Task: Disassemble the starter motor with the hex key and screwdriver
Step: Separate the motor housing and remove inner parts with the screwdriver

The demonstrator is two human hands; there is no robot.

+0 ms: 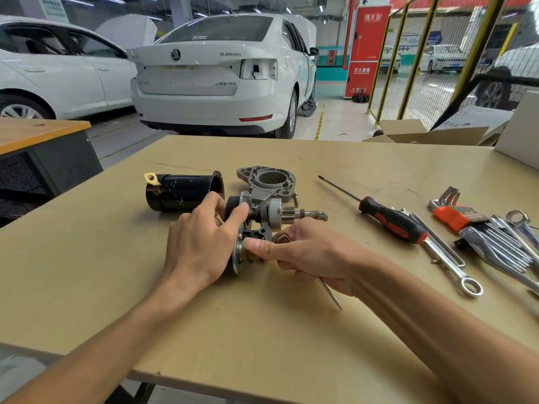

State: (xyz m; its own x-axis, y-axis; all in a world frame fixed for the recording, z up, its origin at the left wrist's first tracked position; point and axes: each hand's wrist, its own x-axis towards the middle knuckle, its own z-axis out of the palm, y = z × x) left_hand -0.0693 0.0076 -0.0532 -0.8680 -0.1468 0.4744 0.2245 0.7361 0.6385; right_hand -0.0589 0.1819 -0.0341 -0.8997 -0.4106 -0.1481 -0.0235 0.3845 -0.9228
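Head view: starter motor [262, 217], partly stripped, sits mid-table, its pinion shaft pointing right. Left hand [201, 246] grips its dark end, fingers curled around it. Right hand [309, 255] pinches the lower flange under the thumb, with a hex key [331, 293] clamped in the curled fingers. Black motor casing [180, 192] and grey aluminium housing [267, 180] lie just behind. Screwdriver [390, 221], hex key set [458, 214] and spanners [455, 268] lie right. Tan table [262, 330]; white car [221, 74] beyond.

Tan tabletop [262, 330] with loose wrenches [455, 266] at right; open cardboard box [408, 132] behind it, white sedan [221, 83] beyond, red fire cabinet [366, 51] further back.
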